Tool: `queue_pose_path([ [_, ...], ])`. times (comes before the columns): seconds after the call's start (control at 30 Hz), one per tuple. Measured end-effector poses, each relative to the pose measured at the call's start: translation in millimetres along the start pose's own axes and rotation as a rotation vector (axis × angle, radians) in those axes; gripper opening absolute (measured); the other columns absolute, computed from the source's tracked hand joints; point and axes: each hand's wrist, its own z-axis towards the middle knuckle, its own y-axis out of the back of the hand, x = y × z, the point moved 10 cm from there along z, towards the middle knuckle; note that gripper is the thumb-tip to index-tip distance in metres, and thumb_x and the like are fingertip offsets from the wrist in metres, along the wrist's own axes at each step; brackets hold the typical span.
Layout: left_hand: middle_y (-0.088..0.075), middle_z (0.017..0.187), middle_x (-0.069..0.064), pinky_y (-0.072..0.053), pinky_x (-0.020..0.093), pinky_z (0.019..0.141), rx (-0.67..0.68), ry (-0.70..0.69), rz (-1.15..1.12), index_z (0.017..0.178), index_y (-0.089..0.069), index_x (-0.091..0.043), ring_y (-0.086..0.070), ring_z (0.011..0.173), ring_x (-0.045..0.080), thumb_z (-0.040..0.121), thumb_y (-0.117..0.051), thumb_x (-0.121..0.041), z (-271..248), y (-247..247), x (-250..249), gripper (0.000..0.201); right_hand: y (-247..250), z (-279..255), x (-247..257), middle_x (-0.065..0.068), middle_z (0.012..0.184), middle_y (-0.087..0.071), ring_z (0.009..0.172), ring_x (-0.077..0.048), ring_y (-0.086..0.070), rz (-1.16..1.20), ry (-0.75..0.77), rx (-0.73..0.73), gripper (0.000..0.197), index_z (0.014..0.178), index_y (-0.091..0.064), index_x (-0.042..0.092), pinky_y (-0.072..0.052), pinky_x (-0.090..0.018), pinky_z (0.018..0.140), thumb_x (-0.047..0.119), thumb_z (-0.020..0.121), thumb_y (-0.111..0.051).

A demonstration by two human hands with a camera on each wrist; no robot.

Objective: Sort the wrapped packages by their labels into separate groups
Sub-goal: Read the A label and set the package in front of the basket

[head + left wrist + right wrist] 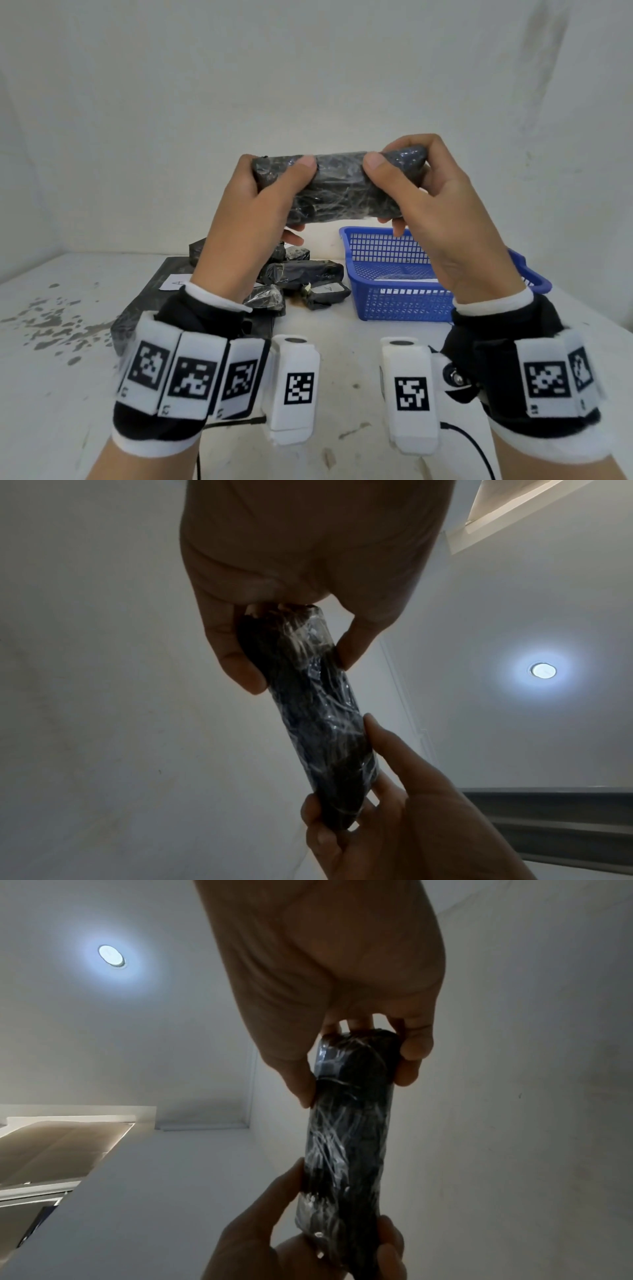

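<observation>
On the left part of the white table (68, 342) lies a flat black slab (150, 301) with a small white paper label (174, 283) on it, its mark too faint to read, and your left forearm hides much of the slab's near side. Your left hand (253, 209) is curled round the left end of a long black-wrapped package (339, 188), thumb on the near face and fingers behind it, and you hold it level in the air above the middle of the table, well clear of the surface. No label shows on the face turned to you (the wrist views give only crinkled shiny film against the ceiling, so the far face tells nothing either). Below the package, toward the table's far edge, a pile of black-wrapped packages (301, 270) sits partly hidden behind your left wrist; how many are there cannot be counted. One small package (325, 291) at the pile's right side shows a pale label, blurred beyond reading. Your right hand (442, 212) grips the package's right end the same way, thumb in front and fingers wrapped over the top and back. Behind that hand, toward the table's far right corner, stands a blue mesh basket (394, 305), its right side covered by your wrist; something pale lies flat in its bottom, but the mesh makes it hard to say what.
</observation>
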Motion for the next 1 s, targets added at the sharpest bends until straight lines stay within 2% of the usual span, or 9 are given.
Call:
queue_pose_path([
  [0.13,-0.065,0.088,0.0,-0.057,0.035,0.061,-0.012,-0.018,0.015,0.095,-0.052,-0.021,-0.063,0.067,0.016,0.088,-0.065,-0.039,0.6,-0.1,-0.9,0.023,-2.5,-0.9,-0.6,0.005,0.084,-0.061,0.066,-0.005,-0.057,-0.032,0.006,0.0,0.03,0.104,-0.055,0.024,-0.044,-0.012,0.055,0.038,0.086,-0.074],
  [0.2,-0.065,0.089,-0.004,-0.059,0.038,0.069,-0.008,-0.026,0.002,0.095,-0.051,-0.022,-0.065,0.075,0.017,0.09,-0.064,-0.039,0.5,-1.0,-1.9,0.022,-3.3,-1.0,-0.7,0.006,0.085,-0.061,0.067,-0.006,-0.058,-0.038,0.011,-0.001,0.034,0.106,-0.054,0.025,-0.046,-0.015,0.057,0.038,0.085,-0.076],
  [0.33,-0.064,0.095,-0.006,-0.057,0.042,0.085,0.001,-0.05,-0.005,0.095,-0.047,-0.026,-0.066,0.098,0.021,0.093,-0.061,-0.035,1.0,1.0,-5.3,0.017,-5.6,-2.0,-0.9,0.008,0.099,-0.068,0.087,-0.016,-0.07,-0.098,0.023,0.039,0.036,0.114,-0.054,0.035,-0.059,-0.028,0.073,0.041,0.085,-0.075],
  [0.4,-0.063,0.099,0.0,-0.056,0.042,0.089,-0.003,-0.054,-0.008,0.096,-0.048,-0.025,-0.065,0.102,0.024,0.092,-0.064,-0.028,2.6,4.0,-4.1,0.017,-7.4,-2.5,-3.9,0.004,0.107,-0.068,0.086,-0.017,-0.073,-0.126,-0.002,0.068,0.038,0.121,-0.054,0.04,-0.059,-0.026,0.069,0.043,0.087,-0.071],
  [0.47,-0.063,0.102,0.002,-0.057,0.042,0.087,0.002,-0.041,-0.024,0.101,-0.049,-0.022,-0.066,0.099,0.022,0.091,-0.064,-0.027,3.1,5.1,-1.7,0.019,-7.2,-1.9,-7.3,0.0,0.11,-0.067,0.076,-0.014,-0.073,-0.073,-0.037,0.071,0.039,0.128,-0.054,0.04,-0.056,-0.023,0.064,0.042,0.092,-0.066],
  [0.57,-0.059,0.094,0.0,-0.059,0.043,0.08,0.033,-0.004,-0.084,0.102,-0.05,-0.02,-0.063,0.09,0.015,0.095,-0.057,-0.034,2.3,1.7,-0.3,0.017,-4.0,1.3,-7.2,-0.001,0.104,-0.066,0.072,-0.015,-0.068,0.006,-0.045,0.048,0.033,0.131,-0.057,0.035,-0.056,-0.027,0.071,0.036,0.099,-0.058],
  [0.7,-0.058,0.087,-0.006,-0.059,0.036,0.076,0.027,-0.031,-0.095,0.105,-0.05,-0.012,-0.062,0.071,0.003,0.103,-0.04,-0.032,2.6,0.1,-5.8,0.023,4.9,3.8,-11.5,0.0,0.095,-0.067,0.073,-0.021,-0.065,0.11,-0.098,0.006,0.026,0.118,-0.066,0.015,-0.057,-0.035,0.081,0.032,0.101,-0.056],
  [0.8,-0.058,0.085,-0.006,-0.057,0.036,0.076,0.015,-0.034,-0.094,0.104,-0.049,-0.009,-0.061,0.069,0.003,0.105,-0.036,-0.028,3.6,0.6,-5.8,0.022,6.1,3.2,-10.9,-0.003,0.101,-0.068,0.078,-0.025,-0.065,0.111,-0.117,0.022,0.026,0.108,-0.07,0.015,-0.057,-0.037,0.084,0.032,0.103,-0.05],
  [1.0,-0.057,0.093,-0.001,-0.056,0.037,0.077,0.004,-0.013,-0.11,0.096,-0.048,-0.017,-0.062,0.076,0.007,0.1,-0.049,-0.026,3.4,-1.1,-2.1,0.01,2.8,1.8,-6.6,0.002,0.087,-0.066,0.072,-0.02,-0.064,0.064,-0.101,0.01,0.021,0.104,-0.067,0.015,-0.056,-0.032,0.073,0.033,0.099,-0.057],
])
